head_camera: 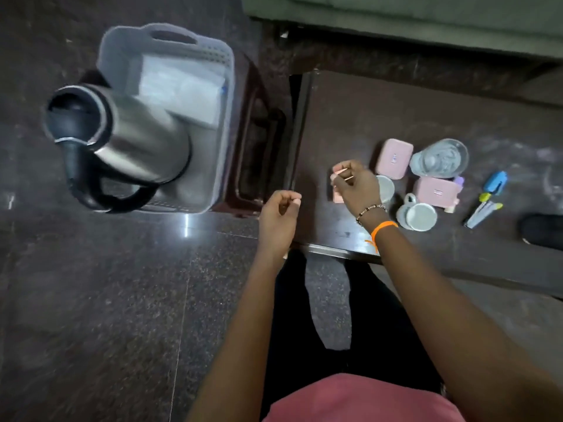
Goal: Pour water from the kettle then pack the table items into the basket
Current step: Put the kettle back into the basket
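A steel kettle [137, 138] with a black handle stands inside the grey basket [227, 86], beside a white folded packet [182, 89]. On the dark table [365, 117] sit a glass of water [438, 159], two pink boxes [393, 158] [434, 191], a white cup [419, 216] and a small pink block [336, 194]. My right hand [355, 185] hovers over the pink block and pinches what looks like a thin stick. My left hand [280, 214] hangs at the table's left edge with its fingers loosely curled, holding nothing.
The basket rests on a dark red stool [259, 123] left of the table. Markers [483, 213], a blue item [495, 181] and a black object [542, 231] lie at the table's right. A round grey dish [386, 188] is partly hidden by my wrist. Polished stone floor lies all around.
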{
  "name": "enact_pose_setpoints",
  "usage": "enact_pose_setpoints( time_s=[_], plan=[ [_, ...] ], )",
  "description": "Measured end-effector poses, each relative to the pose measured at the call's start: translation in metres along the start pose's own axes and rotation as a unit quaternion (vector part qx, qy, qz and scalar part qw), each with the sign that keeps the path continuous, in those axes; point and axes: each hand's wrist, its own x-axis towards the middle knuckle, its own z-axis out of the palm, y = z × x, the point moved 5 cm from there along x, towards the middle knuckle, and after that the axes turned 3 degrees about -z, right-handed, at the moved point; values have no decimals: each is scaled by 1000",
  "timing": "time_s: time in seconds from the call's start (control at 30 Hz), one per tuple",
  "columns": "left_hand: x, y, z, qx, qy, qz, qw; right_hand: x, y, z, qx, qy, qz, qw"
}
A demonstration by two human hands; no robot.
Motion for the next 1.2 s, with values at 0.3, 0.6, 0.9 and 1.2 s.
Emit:
enact_pose_setpoints(
  time_s=[0.3,0.6,0.9,1.2],
  plan=[
    [-5,8,149,109,-100,-35,988,38,76,-151,-277,86,-25,957],
    [-1,14,242,158,-99,-43,982,91,122,-179,-352,-101,18,931],
    [-4,38,283,210,-81,12,974,115,125,-209,-332,-68,-10,941],
    [0,66,327,174,-89,23,980,136,144,-275,-283,14,25,959]
  ],
)
